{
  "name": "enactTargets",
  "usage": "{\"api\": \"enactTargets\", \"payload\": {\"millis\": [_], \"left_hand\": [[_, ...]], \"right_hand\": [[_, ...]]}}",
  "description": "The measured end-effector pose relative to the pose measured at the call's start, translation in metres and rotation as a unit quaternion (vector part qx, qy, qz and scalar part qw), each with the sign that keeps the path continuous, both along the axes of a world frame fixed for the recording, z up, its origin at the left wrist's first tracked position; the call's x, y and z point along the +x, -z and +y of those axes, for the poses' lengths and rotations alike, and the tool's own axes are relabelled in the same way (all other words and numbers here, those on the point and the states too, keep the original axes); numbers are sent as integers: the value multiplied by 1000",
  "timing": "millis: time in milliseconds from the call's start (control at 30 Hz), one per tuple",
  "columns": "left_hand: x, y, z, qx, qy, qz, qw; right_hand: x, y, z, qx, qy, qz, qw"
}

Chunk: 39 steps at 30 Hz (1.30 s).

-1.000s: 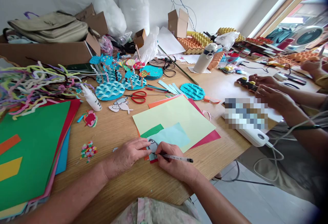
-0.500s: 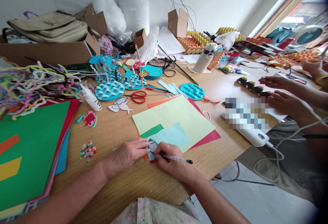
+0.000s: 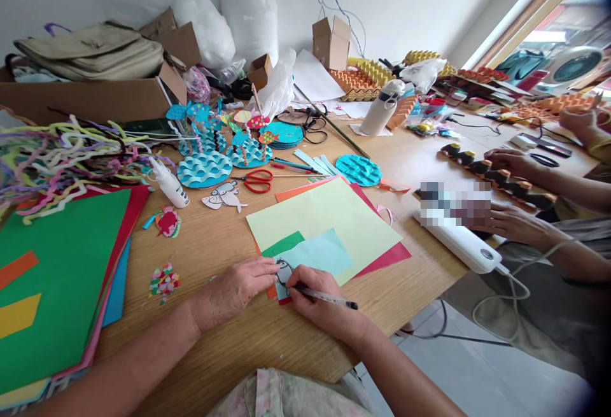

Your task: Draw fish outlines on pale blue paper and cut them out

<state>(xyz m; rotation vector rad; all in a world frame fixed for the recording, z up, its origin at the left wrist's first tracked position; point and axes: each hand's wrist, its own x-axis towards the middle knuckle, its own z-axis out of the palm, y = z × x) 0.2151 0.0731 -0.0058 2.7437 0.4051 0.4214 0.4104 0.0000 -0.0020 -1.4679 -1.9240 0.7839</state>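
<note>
My right hand [image 3: 317, 309] grips a pen [image 3: 331, 298] with a clear barrel, its tip at a light blue sheet [image 3: 329, 253]. On that sheet's near left corner is a black-outlined fish drawing [image 3: 285, 272], partly hidden by my fingers. My left hand [image 3: 241, 289] lies with fingers stretched out, fingertips pressing the paper beside the drawing. Beneath are a pale yellow sheet [image 3: 315, 213], a green piece [image 3: 286, 243] and red paper [image 3: 384, 261]. Red-handled scissors [image 3: 258, 181] and a white fish cutout [image 3: 229, 198] lie farther back.
Stacked coloured paper [image 3: 71, 264], a glue bottle [image 3: 169, 183] and pipe cleaners [image 3: 71, 162] occupy the left. Blue wavy bases [image 3: 204, 169] carry paper fish. At right, a white device [image 3: 458, 239] with a cord stands near a co-worker's hands [image 3: 518, 223] and a dark egg-carton strip [image 3: 499, 178].
The pen's back end has shifted very slightly left while my left hand stays put. At right, the co-worker's hands have moved apart, showing more of the egg-carton strip.
</note>
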Motion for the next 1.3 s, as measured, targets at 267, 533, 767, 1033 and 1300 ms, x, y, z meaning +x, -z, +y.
{"api": "enactTargets", "payload": {"millis": [267,533,767,1033,1300], "left_hand": [[1,-1,0,21,8,-2,1000],[0,1,1,5,6,-1,1000],[3,-10,2,-49,-15,12,999],[21,-24,8,-55,-58,17,997],[40,-39,20,-105,-49,170,979]], "right_hand": [[1,1,0,4,-9,7,1000],[7,-9,-1,-48,44,136,989],[14,-9,-2,20,40,68,997],[19,5,-7,52,19,-21,998],[19,11,-7,63,36,-7,997]]}}
